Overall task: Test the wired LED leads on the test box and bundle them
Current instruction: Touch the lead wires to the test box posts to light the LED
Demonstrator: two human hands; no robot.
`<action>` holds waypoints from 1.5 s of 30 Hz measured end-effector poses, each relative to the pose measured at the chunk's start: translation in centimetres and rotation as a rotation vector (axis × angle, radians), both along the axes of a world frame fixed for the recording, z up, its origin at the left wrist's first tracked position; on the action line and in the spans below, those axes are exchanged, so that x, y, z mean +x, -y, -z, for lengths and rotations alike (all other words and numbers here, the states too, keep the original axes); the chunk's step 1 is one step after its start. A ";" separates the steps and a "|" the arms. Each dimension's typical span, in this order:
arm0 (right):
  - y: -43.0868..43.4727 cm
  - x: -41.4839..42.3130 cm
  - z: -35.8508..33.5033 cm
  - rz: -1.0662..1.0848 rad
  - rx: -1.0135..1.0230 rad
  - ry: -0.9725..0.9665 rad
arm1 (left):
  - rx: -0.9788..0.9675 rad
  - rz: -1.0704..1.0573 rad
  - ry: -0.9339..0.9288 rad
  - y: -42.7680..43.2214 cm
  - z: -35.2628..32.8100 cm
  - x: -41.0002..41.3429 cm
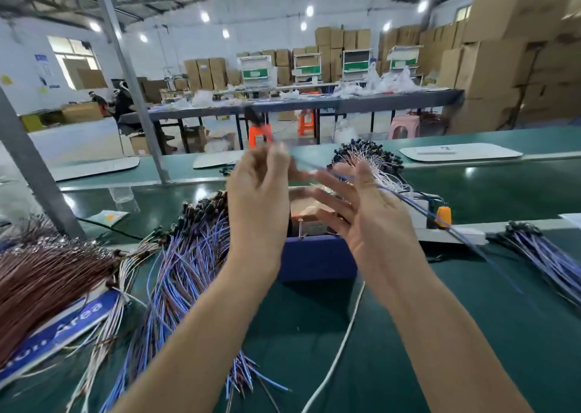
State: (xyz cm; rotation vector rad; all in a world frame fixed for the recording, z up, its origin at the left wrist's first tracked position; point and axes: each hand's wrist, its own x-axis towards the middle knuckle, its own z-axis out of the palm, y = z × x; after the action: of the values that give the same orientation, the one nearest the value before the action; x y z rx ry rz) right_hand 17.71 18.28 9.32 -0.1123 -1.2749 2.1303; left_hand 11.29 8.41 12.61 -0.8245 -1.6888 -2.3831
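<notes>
Green bench (471, 334): L hand (257, 205) + R hand (380, 227) block test box (317, 258), leads (188, 255) around

left hand (257, 199) fingers (278, 156): blurry, grip unclear | thin lead (405, 203): smeared | test box (317, 255): top partly hidden by left hand and right hand (374, 224) | blue sign (47, 337): words cut off at left edge | brown wires (41, 274): cut off too
</notes>
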 end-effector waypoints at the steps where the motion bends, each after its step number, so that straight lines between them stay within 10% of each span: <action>1: -0.4 0.1 0.6 0.048 -0.011 0.017 | -0.035 0.007 0.074 -0.1 2.9 0.1; 9: -3.2 2.6 9.5 0.472 -0.124 0.187 | -0.496 0.023 0.272 3.0 15.6 -0.8; 14: -2.3 2.4 13.7 0.551 0.179 0.343 | -1.016 -0.041 0.095 3.3 19.3 -0.6; 23: -0.8 1.9 15.7 0.311 0.472 0.378 | -1.329 -0.184 -0.372 2.3 20.3 -0.6; 37: -0.1 2.7 15.8 0.343 0.404 0.299 | -0.599 0.141 0.037 -0.8 16.4 1.4; 45: -0.5 2.5 15.4 0.354 0.405 0.305 | -0.533 0.172 0.080 -2.4 16.0 0.9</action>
State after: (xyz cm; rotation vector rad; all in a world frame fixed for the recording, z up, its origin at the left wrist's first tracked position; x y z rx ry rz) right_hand 20.23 18.82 -6.06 -0.4662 -1.6952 1.5643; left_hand 12.20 10.77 -3.35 -0.9819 -2.4291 -2.1027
